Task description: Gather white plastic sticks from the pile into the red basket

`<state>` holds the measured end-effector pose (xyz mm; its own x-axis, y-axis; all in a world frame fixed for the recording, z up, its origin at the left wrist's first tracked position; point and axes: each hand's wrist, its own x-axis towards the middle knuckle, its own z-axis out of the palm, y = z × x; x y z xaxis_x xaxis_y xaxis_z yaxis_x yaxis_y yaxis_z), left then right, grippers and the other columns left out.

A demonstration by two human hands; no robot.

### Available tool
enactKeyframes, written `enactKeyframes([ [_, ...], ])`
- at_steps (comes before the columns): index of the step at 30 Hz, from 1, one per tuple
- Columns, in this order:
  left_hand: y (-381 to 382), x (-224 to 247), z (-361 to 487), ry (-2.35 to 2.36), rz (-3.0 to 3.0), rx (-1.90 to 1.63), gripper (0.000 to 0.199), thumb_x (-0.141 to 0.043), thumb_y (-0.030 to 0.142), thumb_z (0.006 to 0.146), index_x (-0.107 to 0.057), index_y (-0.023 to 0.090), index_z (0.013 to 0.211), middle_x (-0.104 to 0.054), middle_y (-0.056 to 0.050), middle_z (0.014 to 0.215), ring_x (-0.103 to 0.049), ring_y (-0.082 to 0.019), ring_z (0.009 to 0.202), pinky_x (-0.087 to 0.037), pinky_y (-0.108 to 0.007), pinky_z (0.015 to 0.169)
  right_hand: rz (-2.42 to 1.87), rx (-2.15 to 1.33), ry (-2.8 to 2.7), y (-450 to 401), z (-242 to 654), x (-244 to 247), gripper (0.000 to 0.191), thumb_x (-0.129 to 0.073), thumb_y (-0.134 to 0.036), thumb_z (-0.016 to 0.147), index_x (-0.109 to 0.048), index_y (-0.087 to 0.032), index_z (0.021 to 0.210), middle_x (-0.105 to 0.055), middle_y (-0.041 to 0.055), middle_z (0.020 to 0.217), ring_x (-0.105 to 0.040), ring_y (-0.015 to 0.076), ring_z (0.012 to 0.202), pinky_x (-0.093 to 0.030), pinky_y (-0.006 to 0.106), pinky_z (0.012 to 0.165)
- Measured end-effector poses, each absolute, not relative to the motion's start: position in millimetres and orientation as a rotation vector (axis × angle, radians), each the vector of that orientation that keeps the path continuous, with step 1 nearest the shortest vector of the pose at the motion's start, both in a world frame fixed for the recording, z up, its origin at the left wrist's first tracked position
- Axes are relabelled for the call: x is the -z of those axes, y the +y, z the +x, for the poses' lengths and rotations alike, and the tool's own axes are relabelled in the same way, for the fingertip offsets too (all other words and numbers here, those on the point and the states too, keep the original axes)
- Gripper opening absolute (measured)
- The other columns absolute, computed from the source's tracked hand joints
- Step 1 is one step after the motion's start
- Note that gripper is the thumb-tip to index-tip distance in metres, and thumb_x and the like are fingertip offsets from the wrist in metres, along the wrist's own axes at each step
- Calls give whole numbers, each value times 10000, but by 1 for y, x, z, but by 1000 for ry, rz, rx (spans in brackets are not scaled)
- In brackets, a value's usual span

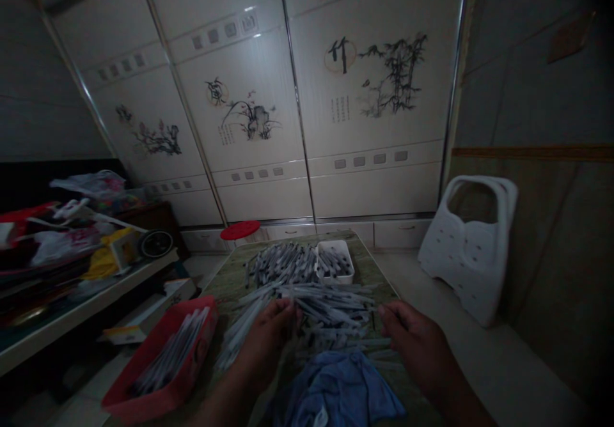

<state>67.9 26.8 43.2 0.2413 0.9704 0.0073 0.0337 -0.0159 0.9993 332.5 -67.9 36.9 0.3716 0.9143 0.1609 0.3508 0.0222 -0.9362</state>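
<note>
Saw at the far left a white-edged bench, loaded with clear plastic bags, a yellow cloth or bag and a black wheel. Saw beneath it a pale carton. Had next a red basket beside the patterned table, with slim translucent sticks lying lengthwise inside. Noted at the back 3 painted door panels and, below them, a red stool.

Held the left hand over the near side of the loose sticks, pinched closed at the fingertips; could not tell for certain what was between them. Saw the loose sticks spread across the table in a near heap and a darker-ended far heap. Found more sticks in a white box against the far heap's right side. Saw a crumpled blue cloth at the near edge, between the forearms.

Held the right hand well apart from the left, at the right ends of the near heap, also pinched closed; could not tell on what. Saw at the far right a white plastic seat, upright on the floor.
</note>
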Motion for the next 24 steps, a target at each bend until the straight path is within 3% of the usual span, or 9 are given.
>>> enactKeyframes([
  [8, -4, -35, 59, 925, 818, -1120, 332, -834, 334, 789, -620, 199, 1004, -740, -50, 939, -699, -149, 773, -533, -242, 672, -1483, -769, -1045, -66, 312, -45, 428, -548, -603, 931, -675, -224, 778, -669, -5, 697, -566, 169, 609, -431, 280, 568],
  [17, -8, -20, 38, 891, 611, -1217, 731, -916, 281, 710, -550, 279, 1343, -746, -31, 944, -734, -174, 811, -556, -241, 662, -1315, -1009, -909, -60, 286, -49, 545, -680, -715, 815, -759, -180, 884, -770, 64, 759, -639, 185, 603, -509, 298, 562],
  [24, 1, -8, 23, 874, 487, -1325, 322, -858, 166, 745, -648, 203, 985, -739, -38, 931, -719, -153, 817, -577, -240, 724, -1391, -1019, -870, -54, 269, -49, 674, -692, -822, 737, -768, -181, 929, -791, 65, 777, -644, 179, 630, -539, 282, 593],
])
